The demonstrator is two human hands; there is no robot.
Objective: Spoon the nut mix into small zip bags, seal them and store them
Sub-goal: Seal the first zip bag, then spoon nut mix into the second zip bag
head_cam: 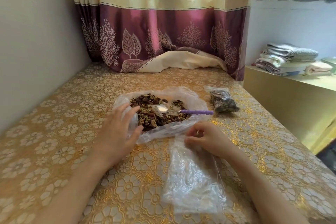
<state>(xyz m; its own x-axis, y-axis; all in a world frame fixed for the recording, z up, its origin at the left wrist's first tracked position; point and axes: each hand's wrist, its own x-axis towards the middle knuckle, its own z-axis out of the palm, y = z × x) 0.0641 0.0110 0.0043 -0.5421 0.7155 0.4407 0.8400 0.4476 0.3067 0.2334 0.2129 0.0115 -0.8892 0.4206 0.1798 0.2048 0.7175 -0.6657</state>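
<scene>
left hand (119,129): I see it open, fingers spread and relaxed, resting on the left edge of the big plastic bag (181,127); gripping nothing.
right hand (201,141): fingers curled, pinching the top edge of the empty zip bag (192,180).
big plastic bag: opened out flat on the bench (54,151); holds the nut mix (149,112), dark and pale green pieces in a loose heap.
spoon (181,111): lies on the nut mix, bowl facing up, purple handle pointing right past the bag rim. Neither hand touches it.
empty zip bag: clear, crinkled, flat on the bench in front of me, just below the big bag; I can't tell if its mouth is open.
filled zip bag (223,102): packed with nut mix, lying to the right of the spoon handle, well apart from both hands; seal state not readable.
nut mix vs hands: just beyond the left fingertips, up and left of the right hand.
bench: gold floral cover.
room: cream and maroon curtain (163,32) draped onto the far bench edge; plain wall at left; folded towels (289,59) on a ledge at right.
</scene>
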